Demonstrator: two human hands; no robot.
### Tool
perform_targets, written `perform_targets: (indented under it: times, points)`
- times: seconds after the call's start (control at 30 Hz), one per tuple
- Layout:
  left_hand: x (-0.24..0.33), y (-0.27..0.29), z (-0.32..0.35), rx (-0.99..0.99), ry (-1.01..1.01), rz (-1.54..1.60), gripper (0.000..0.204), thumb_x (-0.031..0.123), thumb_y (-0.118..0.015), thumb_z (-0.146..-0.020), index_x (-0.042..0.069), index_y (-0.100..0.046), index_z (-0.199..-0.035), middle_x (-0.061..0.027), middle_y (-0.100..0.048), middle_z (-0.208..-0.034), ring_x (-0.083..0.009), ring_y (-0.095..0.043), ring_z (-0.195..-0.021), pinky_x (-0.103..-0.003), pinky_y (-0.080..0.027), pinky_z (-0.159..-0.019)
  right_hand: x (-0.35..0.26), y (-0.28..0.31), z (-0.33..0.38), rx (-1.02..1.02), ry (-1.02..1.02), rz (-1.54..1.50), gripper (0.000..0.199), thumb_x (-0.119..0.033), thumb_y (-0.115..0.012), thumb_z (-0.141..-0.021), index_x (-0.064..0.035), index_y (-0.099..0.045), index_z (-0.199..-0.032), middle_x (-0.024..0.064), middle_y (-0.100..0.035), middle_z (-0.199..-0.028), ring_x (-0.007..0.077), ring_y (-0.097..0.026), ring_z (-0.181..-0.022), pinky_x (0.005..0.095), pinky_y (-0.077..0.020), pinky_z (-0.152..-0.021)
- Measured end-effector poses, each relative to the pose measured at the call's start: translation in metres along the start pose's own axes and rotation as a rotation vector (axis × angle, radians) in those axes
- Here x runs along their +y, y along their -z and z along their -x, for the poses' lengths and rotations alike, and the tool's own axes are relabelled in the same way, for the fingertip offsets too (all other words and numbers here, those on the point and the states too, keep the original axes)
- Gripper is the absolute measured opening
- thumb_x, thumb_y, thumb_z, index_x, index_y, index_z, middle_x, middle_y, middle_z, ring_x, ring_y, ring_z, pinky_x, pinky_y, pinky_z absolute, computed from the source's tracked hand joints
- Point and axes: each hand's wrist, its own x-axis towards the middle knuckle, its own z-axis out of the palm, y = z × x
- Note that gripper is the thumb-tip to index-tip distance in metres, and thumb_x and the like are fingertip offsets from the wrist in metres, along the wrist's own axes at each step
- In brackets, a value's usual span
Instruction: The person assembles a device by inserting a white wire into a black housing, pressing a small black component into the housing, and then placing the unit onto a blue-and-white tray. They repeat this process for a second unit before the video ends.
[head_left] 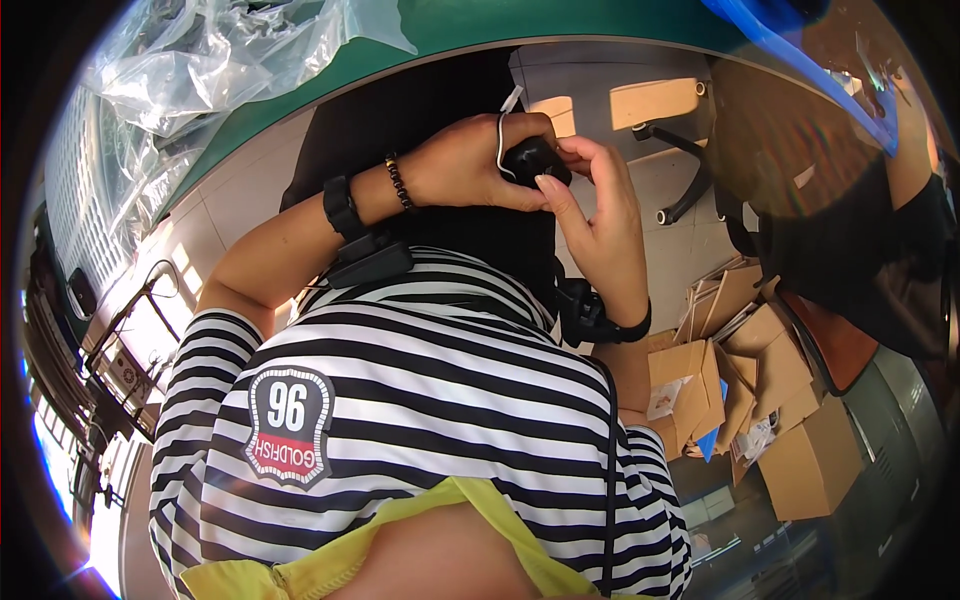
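Observation:
Above my lap, a small rounded black device is held between my two hands. My left hand is closed round it from the left, with the fingers curled. My right hand grips its right side between thumb and forefinger. A thin white cable loops over the left hand, and its pale end sticks up beyond the knuckles. Fingers hide part of the device, so its exact kind cannot be told.
A green table edge curves across the far side, with clear plastic bags on its left. Cardboard boxes lie at the right, near a wheeled chair base. Another person's arm shows at the far right, beside a blue strip.

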Motion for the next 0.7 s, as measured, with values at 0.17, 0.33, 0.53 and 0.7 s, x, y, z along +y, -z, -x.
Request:
perform_targets:
  times: [0.17, 0.33, 0.53, 0.7]
  points:
    - [0.0029, 0.001, -0.0004, -0.035, 0.081, -0.007, 0.048, 0.031, -0.084, -0.079, 0.006, -0.063, -0.113, -0.012, -0.072, -0.102, -0.0277, -0.071, -0.092, -0.036, -0.056, -0.081, 0.0017, -0.002, 0.0014, -0.004, -0.024, -0.035, 0.03, -0.013, -0.07, -0.095, 0.0025, -0.059, -0.118, 0.0139, -0.064, -0.106, 0.0257, -0.065, -0.097, 0.0358, -0.0506, -0.087]
    - [0.0019, -0.0021, 0.0014, -0.023, 0.057, -0.024, 0.048, 0.032, -0.084, -0.079, 0.006, -0.063, -0.113, -0.0115, -0.072, -0.099, -0.0281, -0.071, -0.091, -0.036, -0.056, -0.08, -0.0021, -0.0054, 0.0031, 0.025, -0.044, 0.027, 0.032, -0.012, -0.071, -0.093, 0.0022, -0.059, -0.119, 0.0136, -0.065, -0.108, 0.0255, -0.066, -0.098, 0.0356, -0.051, -0.088]
    - [0.0027, 0.0005, 0.0025, -0.014, 0.026, -0.02, 0.048, 0.032, -0.085, -0.078, 0.006, -0.063, -0.113, -0.0115, -0.072, -0.098, -0.028, -0.071, -0.09, -0.036, -0.055, -0.079, 0.0035, 0.0008, 0.0023, -0.029, 0.012, -0.058, 0.031, -0.013, -0.07, -0.093, 0.0012, -0.057, -0.117, 0.0157, -0.062, -0.104, 0.0298, -0.064, -0.094, 0.039, -0.0513, -0.083]
    - [0.0044, 0.004, 0.0027, -0.062, 0.159, 0.004, 0.049, 0.028, -0.085, -0.078, 0.005, -0.062, -0.115, -0.0107, -0.071, -0.102, -0.0251, -0.07, -0.093, -0.034, -0.054, -0.082, 0.0019, -0.0067, 0.0016, 0.019, -0.047, -0.036, 0.031, -0.011, -0.071, -0.093, 0.0015, -0.058, -0.118, 0.0143, -0.065, -0.106, 0.0273, -0.065, -0.097, 0.037, -0.051, -0.086]
